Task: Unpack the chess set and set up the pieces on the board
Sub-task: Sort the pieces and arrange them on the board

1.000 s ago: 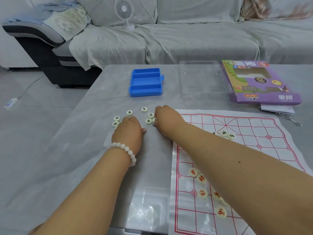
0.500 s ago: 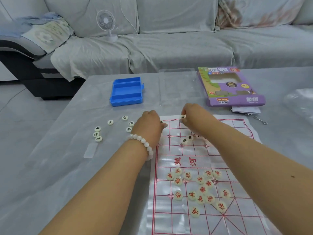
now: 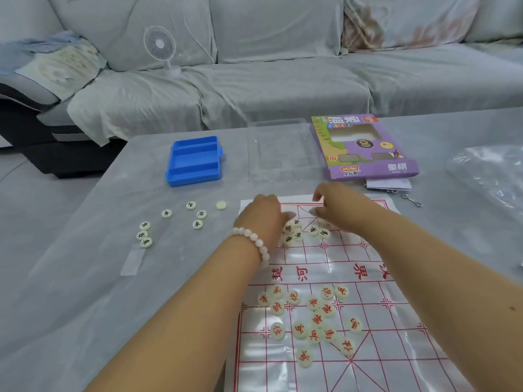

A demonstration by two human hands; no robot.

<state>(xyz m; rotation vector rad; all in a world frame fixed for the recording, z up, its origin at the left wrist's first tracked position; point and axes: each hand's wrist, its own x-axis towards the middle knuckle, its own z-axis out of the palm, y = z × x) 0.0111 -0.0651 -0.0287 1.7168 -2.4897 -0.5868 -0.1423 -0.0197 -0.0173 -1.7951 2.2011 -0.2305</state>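
The plastic chess board (image 3: 356,250) with red lines lies on the grey table. Several red-lettered pieces (image 3: 314,318) sit in a loose heap on its near half. At the board's far left, several black-lettered pieces (image 3: 297,236) lie just under my hands. My left hand (image 3: 260,216), with a bead bracelet, hangs over them with its fingers bent down; its palm is hidden. My right hand (image 3: 336,207) hovers beside it with finger and thumb apart, holding nothing that I can see. More black pieces (image 3: 198,215) lie off the board to the left, and three (image 3: 144,234) further left.
A blue piece case (image 3: 195,161), a clear lid (image 3: 280,151) and the purple box (image 3: 365,148) stand along the table's far side. A metal hook (image 3: 411,200) and a plastic bag (image 3: 492,171) lie right. A sofa with a fan (image 3: 160,46) is behind.
Both hands moved right from the loose pieces on the table to the board's far left. Black pieces now lie there under them. The camera view shifted right.
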